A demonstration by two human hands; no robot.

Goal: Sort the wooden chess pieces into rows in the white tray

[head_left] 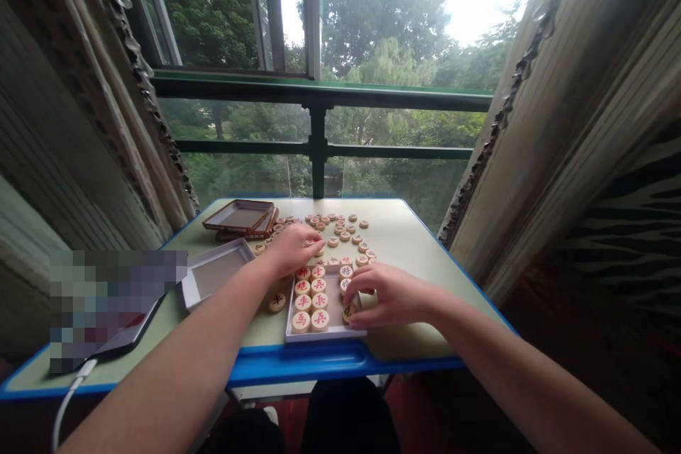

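Observation:
A shallow white box (327,333) near the table's front edge holds two columns of red-marked xiangqi pieces (319,300) on its left side. Dark-marked xiangqi pieces (345,272) lie along its right side. My right hand (391,294) reaches over the box's right wall, thumb and fingers closed on a dark-marked piece (348,313) low inside it. Beyond the box, my left hand (292,250) is among loose pieces, its thumb and fingers pinching a xiangqi piece (311,243) that they partly cover.
Loose pieces (345,235) are scattered toward the back of the table (420,255). A white lid (218,273) and a stacked brown-edged folding board (239,216) lie at left. A blurred-out device (122,308) with a cable (72,394) sits at the left edge.

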